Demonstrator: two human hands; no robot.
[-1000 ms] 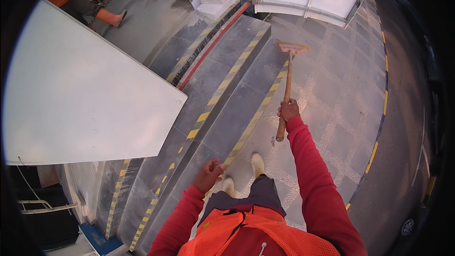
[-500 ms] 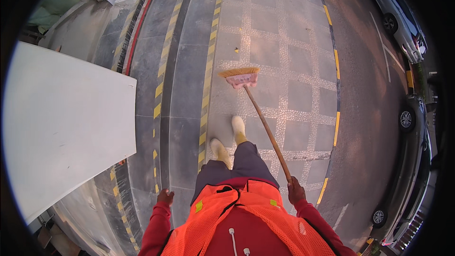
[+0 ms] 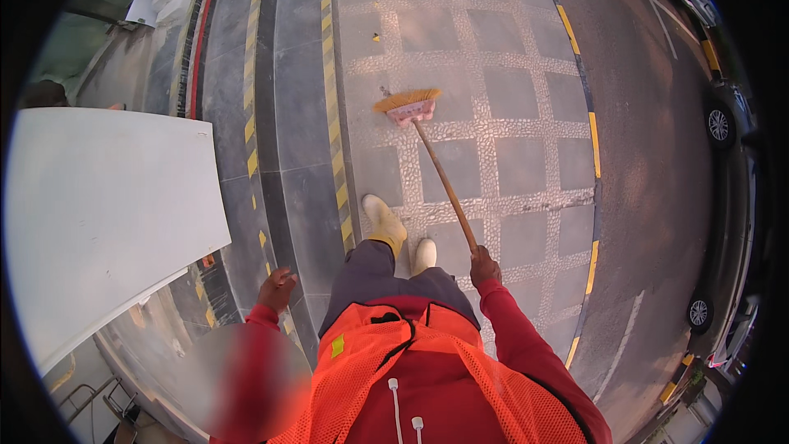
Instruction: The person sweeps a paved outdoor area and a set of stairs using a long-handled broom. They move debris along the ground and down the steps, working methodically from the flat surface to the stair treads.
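My right hand (image 3: pixel 485 265) is wrapped round the upper end of a broom's wooden handle (image 3: pixel 446 185). The broom head (image 3: pixel 411 106), pinkish with yellow-brown bristles, is ahead of my feet on the paving, its bristles pointing away from me. At my left side hangs my left hand (image 3: pixel 278 289), its fingers loosely curled with nothing visible in them. It is over the dark steps, apart from the broom. A greyish blur covers part of my left forearm.
Dark steps (image 3: pixel 304 90) with yellow-striped edges run along the left, beside a large white panel (image 3: pixel 115 214). A yellow-and-black kerb (image 3: pixel 593 144) borders the road on the right, where cars (image 3: pixel 713 222) stand. A small yellow leaf (image 3: pixel 376 37) lies ahead on the paving.
I have stepped forward along the paving, left foot now ahead. The broom, still in my right hand, has moved forward with me. My left hand has swung up and forward slightly.
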